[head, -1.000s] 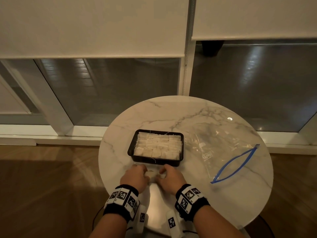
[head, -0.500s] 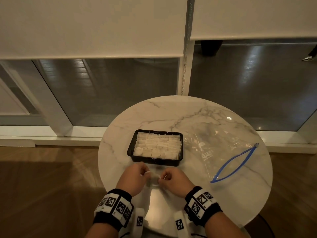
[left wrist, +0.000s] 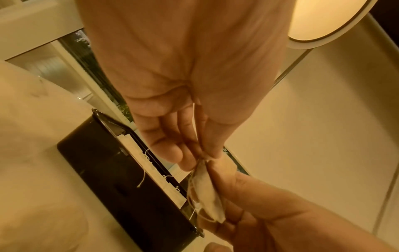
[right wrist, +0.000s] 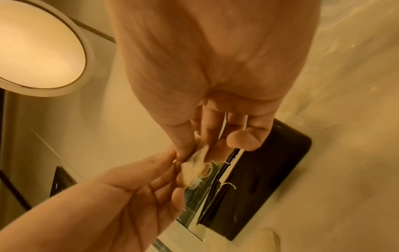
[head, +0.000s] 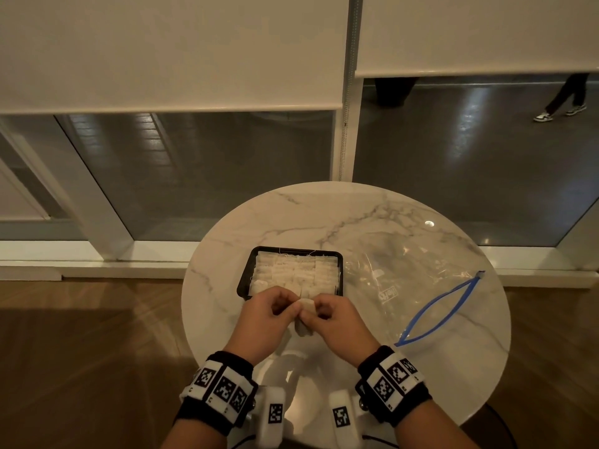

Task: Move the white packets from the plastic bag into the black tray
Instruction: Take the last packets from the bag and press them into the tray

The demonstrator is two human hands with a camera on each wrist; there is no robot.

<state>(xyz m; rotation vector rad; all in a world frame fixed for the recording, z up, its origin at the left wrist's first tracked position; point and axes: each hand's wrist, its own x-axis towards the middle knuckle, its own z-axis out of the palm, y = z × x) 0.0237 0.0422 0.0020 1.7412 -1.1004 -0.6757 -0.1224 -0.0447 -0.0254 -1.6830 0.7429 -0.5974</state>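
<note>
The black tray [head: 243, 280] stands in the middle of the round marble table, packed with rows of white packets [head: 295, 272]. Just in front of its near rim both hands hold one white packet [head: 306, 307] between them, above the tabletop. My left hand [head: 270, 314] pinches its left end and my right hand [head: 327, 314] pinches its right end. The left wrist view shows the packet [left wrist: 207, 192] pinched by the fingertips of both hands beside the tray [left wrist: 108, 170]. In the right wrist view the packet [right wrist: 196, 163] hangs over the tray [right wrist: 259, 179]. The clear plastic bag [head: 418, 280] lies flat to the right, its blue zip mouth agape.
The marble table [head: 324, 215] stands against a low window sill. Wooden floor lies on either side. A person's legs [head: 564, 98] walk by beyond the glass at the far right. A round ceiling lamp [right wrist: 36, 46] shows in the wrist views.
Both hands have lifted the packet off the table near the front edge and carried it forward, up to the tray's near rim.
</note>
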